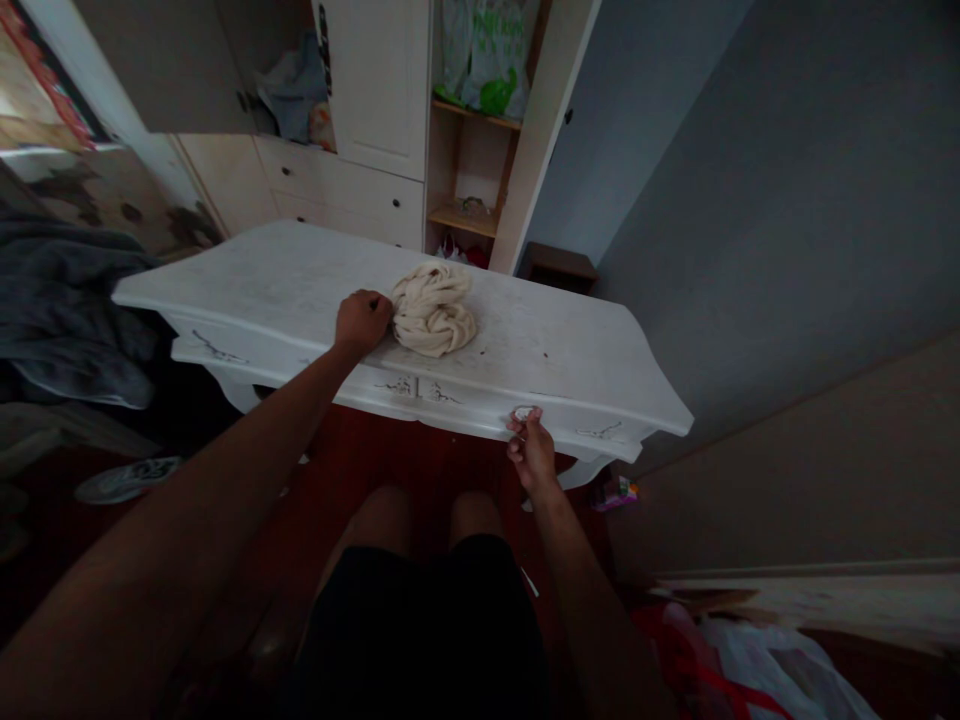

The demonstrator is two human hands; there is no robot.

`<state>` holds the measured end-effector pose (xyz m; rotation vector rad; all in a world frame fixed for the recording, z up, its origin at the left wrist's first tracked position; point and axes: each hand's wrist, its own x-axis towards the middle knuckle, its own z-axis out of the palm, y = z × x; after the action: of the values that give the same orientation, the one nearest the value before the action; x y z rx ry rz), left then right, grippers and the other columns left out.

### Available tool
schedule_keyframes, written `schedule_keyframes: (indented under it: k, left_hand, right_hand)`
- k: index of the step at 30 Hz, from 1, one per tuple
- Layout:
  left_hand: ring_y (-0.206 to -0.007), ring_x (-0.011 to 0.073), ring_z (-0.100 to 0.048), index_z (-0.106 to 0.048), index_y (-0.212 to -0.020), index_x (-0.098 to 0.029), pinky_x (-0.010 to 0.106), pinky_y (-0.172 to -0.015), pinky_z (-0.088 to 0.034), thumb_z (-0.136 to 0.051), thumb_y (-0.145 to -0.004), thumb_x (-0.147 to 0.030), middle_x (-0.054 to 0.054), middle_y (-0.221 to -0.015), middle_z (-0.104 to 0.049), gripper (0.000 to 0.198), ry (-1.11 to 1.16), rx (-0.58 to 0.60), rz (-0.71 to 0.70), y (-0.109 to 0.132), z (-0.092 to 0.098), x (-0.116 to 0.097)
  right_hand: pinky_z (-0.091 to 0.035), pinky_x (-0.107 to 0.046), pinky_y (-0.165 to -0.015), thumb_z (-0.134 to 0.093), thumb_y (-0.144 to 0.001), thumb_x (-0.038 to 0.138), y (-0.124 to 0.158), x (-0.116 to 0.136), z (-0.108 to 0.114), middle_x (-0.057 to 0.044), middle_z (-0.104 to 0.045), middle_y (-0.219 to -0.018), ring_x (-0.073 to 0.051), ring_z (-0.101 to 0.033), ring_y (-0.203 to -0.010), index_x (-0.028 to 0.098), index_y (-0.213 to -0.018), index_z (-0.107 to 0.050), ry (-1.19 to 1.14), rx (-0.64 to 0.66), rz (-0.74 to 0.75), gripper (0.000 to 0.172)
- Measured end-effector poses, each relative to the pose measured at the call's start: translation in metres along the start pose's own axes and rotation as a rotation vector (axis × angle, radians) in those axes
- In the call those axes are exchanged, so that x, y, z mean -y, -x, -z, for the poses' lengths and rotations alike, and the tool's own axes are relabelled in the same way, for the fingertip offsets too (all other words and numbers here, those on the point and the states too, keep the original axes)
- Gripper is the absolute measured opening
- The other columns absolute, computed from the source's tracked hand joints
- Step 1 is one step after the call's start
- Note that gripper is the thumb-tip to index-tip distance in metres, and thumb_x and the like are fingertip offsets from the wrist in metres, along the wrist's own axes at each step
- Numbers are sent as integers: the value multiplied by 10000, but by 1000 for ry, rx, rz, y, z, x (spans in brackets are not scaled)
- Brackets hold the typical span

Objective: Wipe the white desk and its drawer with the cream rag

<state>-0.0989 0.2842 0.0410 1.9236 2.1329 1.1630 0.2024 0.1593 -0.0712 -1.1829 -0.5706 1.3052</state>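
Note:
My left hand is closed in a fist just above the tabletop, against the left side of a bundled cream cloth. A small dark spot shows at its fingers, and I cannot make out what they hold. The cloth lies in a loose heap on a white table with drawers and carved trim. At the table's front right, my right hand has its fingers around a pale drawer knob. That drawer looks shut, flush with the front.
Behind the table stands a white wardrobe with open doors and shelves holding plastic bags. Dark grey fabric is piled at the left. A shoe lies on the red floor, and bags sit at the lower right.

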Motion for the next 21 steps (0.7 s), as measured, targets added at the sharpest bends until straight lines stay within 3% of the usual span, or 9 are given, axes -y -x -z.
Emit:
schedule_keyframes:
  k: [4, 7, 10, 12, 16, 19, 21]
  left_hand:
    - [-860, 237, -608, -696, -785, -156, 330, -811, -446, -409, -815, -277, 127, -874, -696, 313, 13, 2, -16, 0, 0, 0]
    - [-849, 238, -610, -703, -778, -153, 333, -804, -451, -413, -812, -276, 126, -861, -694, 317, 13, -5, -14, 0, 0, 0]
    - [-847, 239, -606, -704, -773, -161, 334, -794, -453, -418, -815, -281, 115, -857, -694, 313, 14, -11, -19, 0, 0, 0]
    - [-841, 240, -605, -703, -768, -163, 335, -784, -453, -418, -816, -283, 114, -860, -695, 313, 14, -12, -17, 0, 0, 0]
    - [-815, 237, -602, -692, -738, -162, 334, -769, -445, -414, -814, -280, 118, -837, -694, 311, 6, -13, -23, 0, 1, 0]
    - [-795, 238, -603, -688, -724, -161, 332, -749, -439, -414, -811, -283, 117, -816, -695, 312, 14, -16, -27, 0, 1, 0]
    - [-791, 239, -607, -694, -733, -157, 330, -739, -435, -413, -811, -288, 117, -816, -697, 320, 17, -23, -23, 0, 1, 1]
  right_hand:
    - [-225, -178, -341, -535, -851, 705, 6, 28, 12, -127, -761, -807, -113, -574, -420, 150, -902, -651, 244, 86, -220, 570]
    - [-215, -172, -332, -627, -842, 615, 16, 64, 25, -151, -759, -771, -141, -614, -433, 124, -868, -671, 450, 199, -266, 493]
    - [-253, -182, -333, -759, -775, 478, 24, 112, 36, -133, -748, -735, -125, -592, -422, 101, -874, -718, 508, 397, -163, 393]
    - [-358, -204, -387, -765, -778, 443, 21, 148, 41, -102, -732, -702, -104, -563, -425, 97, -884, -732, 471, 416, 26, 363]
    - [-400, -211, -454, -739, -826, 331, -15, 207, 48, -86, -714, -689, -97, -577, -479, 106, -820, -728, 455, 179, 284, 225]
    - [-413, -209, -464, -676, -872, 251, -55, 227, 59, -86, -712, -695, -95, -585, -491, 115, -759, -702, 483, -35, 250, 178]
    - [-430, -225, -465, -656, -873, 215, -77, 228, 67, -90, -708, -681, -111, -592, -495, 117, -736, -685, 522, -90, 205, 171]
